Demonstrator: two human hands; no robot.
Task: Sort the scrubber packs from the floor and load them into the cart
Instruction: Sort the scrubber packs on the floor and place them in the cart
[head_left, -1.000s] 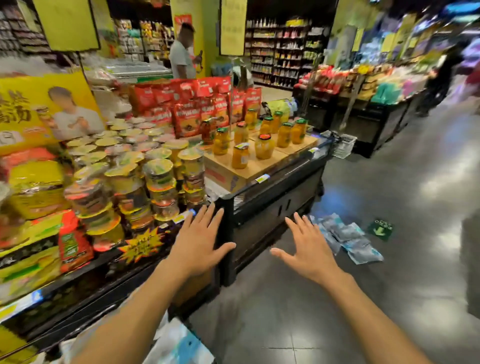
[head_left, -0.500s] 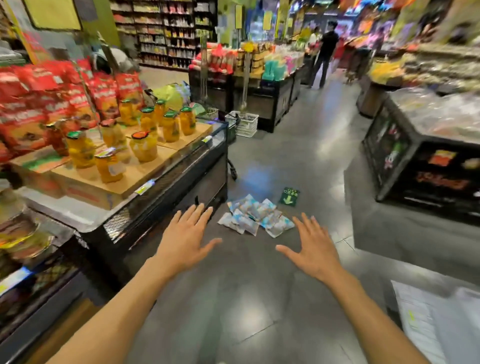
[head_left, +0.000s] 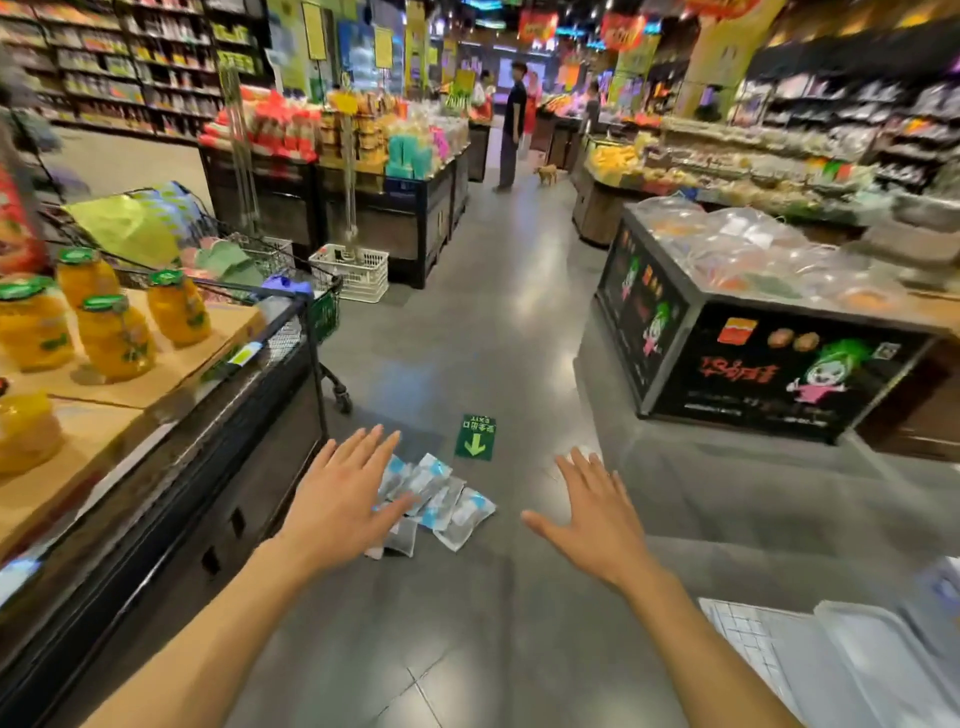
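Both our left hand (head_left: 337, 506) and right hand (head_left: 597, 519) hover spread and empty; scrubber packs (head_left: 436, 501) lie heaped on the floor (head_left: 493, 649) ahead, slippery to grab, the cart (head_left: 244, 265) far left

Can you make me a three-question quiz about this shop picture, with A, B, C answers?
1. Where are the scrubber packs?
A. in the cart
B. on the floor
C. on the jar counter

2. What colour is the exit sticker on the floor?
A. green
B. red
C. blue

3. What are the hands doing?
A. both squeezing packs
B. one holding a jar
C. both open, holding nothing

Answers: 1 B, the packs lie in a heap on the grey floor. 2 A, it is green with an arrow. 3 C, the left hand and right hand have fingers spread, gripping nothing.
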